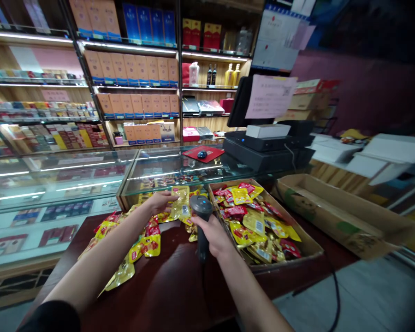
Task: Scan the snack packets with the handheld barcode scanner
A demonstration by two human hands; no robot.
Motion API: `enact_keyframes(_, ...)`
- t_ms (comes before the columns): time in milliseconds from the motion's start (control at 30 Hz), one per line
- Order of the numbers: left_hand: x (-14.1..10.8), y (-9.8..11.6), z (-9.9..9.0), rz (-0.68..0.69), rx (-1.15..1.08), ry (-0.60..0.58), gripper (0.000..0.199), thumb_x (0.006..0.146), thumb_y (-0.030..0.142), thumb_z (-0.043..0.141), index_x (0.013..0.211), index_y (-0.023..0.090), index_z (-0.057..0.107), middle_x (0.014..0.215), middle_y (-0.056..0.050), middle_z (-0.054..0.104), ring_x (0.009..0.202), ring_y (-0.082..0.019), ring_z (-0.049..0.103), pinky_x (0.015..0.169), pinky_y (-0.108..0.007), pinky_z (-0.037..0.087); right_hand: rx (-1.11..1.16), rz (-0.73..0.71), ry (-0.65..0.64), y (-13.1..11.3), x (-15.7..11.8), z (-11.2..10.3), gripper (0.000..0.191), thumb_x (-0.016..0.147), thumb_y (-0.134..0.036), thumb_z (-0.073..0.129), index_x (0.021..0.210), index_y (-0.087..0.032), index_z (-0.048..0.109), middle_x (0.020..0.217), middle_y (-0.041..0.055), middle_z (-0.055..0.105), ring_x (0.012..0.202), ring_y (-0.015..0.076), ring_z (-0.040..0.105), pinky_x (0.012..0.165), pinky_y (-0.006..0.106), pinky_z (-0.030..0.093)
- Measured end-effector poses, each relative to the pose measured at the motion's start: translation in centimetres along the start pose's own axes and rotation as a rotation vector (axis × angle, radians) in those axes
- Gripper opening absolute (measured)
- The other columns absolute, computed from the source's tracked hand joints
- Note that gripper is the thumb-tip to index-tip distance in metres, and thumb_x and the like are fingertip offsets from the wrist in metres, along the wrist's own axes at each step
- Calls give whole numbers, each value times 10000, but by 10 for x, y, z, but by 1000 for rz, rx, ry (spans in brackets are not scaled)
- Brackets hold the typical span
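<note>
My left hand [162,203] pinches a gold snack packet [180,202] by its left edge, with a barcode label facing up. Wrapped around the handle of a black barcode scanner [201,207] is my right hand [212,234]; the scanner's head, with a small blue light, is close beside the packet. Loose yellow, red and gold snack packets [151,240] lie on the dark red table [173,286] under and around my left forearm. To the right of the scanner, a shallow cardboard box [311,252] holds many similar packets.
A long brown carton [335,214] stands at the right. Behind the table is a glass display counter [152,173] with a mouse [202,154] on a red mat [212,153]. A monitor [240,103] stands at the back. A black cable [337,295] hangs at the lower right.
</note>
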State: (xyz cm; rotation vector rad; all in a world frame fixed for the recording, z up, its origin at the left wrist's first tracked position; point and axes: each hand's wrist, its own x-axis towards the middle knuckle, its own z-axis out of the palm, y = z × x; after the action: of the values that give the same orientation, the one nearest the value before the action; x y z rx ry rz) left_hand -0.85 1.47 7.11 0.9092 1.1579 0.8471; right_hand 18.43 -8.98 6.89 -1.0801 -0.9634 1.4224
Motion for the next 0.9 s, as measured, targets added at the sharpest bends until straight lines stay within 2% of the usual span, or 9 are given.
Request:
enact_keyframes(133,-19,10,33,-5,-9,-139,327,621,241,818,892,163,652,809,-51,682,601,-123,627,497,-199,515,124,-46,18,-15,3,-17,298,613,-274,741,887,-168,689,911,33,716,866,188,633,796,282,460)
enact_keyframes(267,-17,16,78,0,0,-196,306,661,263,794,919,164,663,785,-60,687,656,-153,656,565,-233,554,178,-100,48,-36,-6,-42,331,611,-278,755,917,-172,688,956,37,716,931,194,627,870,293,437)
enact_keyframes(433,6,18,145,-19,-7,-303,299,683,244,778,943,144,667,834,-89,699,728,-189,681,602,-257,572,181,-80,149,-59,-18,-95,406,599,-306,774,969,-169,678,925,39,718,905,214,636,831,314,461)
enact_keyframes(567,18,19,202,-55,-16,-443,288,682,215,777,935,124,675,924,-116,700,793,-211,683,640,-290,588,186,-152,282,-72,-26,-143,426,584,-324,783,963,-158,681,949,58,720,925,232,641,826,323,474)
enact_keyframes(667,22,16,235,-63,4,-487,268,674,214,783,902,111,687,968,-137,692,860,-233,675,677,-329,599,175,-196,380,-80,-33,-170,408,589,-351,774,940,-159,690,919,68,729,885,252,662,778,343,499)
enact_keyframes(767,23,10,246,-69,30,-473,269,669,226,787,894,113,693,999,-139,682,894,-248,669,691,-376,603,151,-256,459,-83,-38,-186,422,602,-340,768,979,-171,684,965,66,729,910,258,665,788,350,506)
enact_keyframes(833,23,6,239,-86,31,-455,280,672,228,785,911,117,691,997,-135,681,891,-249,671,701,-396,601,130,-278,480,-83,-38,-188,450,612,-338,766,1018,-170,670,1006,69,721,940,262,658,810,358,503)
enact_keyframes(900,22,5,223,-101,17,-437,303,676,224,782,942,114,687,999,-143,680,913,-259,668,718,-405,598,106,-281,467,-82,-38,-183,469,623,-349,765,1040,-163,661,1029,77,714,967,269,648,822,363,499)
